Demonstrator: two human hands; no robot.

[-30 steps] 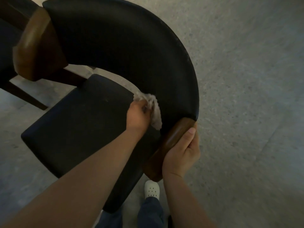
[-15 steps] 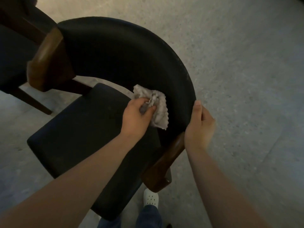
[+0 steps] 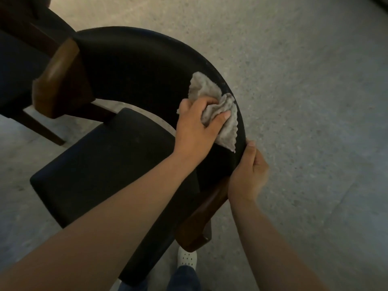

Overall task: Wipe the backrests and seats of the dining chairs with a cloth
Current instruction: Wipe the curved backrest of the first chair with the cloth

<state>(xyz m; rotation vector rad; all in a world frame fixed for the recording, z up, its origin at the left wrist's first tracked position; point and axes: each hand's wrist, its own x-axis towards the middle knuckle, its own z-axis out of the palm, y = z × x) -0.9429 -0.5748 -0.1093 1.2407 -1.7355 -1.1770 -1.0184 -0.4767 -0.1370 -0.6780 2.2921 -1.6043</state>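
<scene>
The left hand (image 3: 197, 127) has carried the grey cloth (image 3: 227, 127) up the curved black backrest (image 3: 136, 66), from its lower inner face a second ago to just under the top rim. Its fingers (image 3: 206, 101) are curled tight round the bunched cloth, pressing it on the padding. The right hand (image 3: 247, 175) has left the wooden arm end (image 3: 201, 217) and now grips the backrest's edge just below the cloth, thumb along the rim. The seat (image 3: 105, 164) lies below the left forearm.
</scene>
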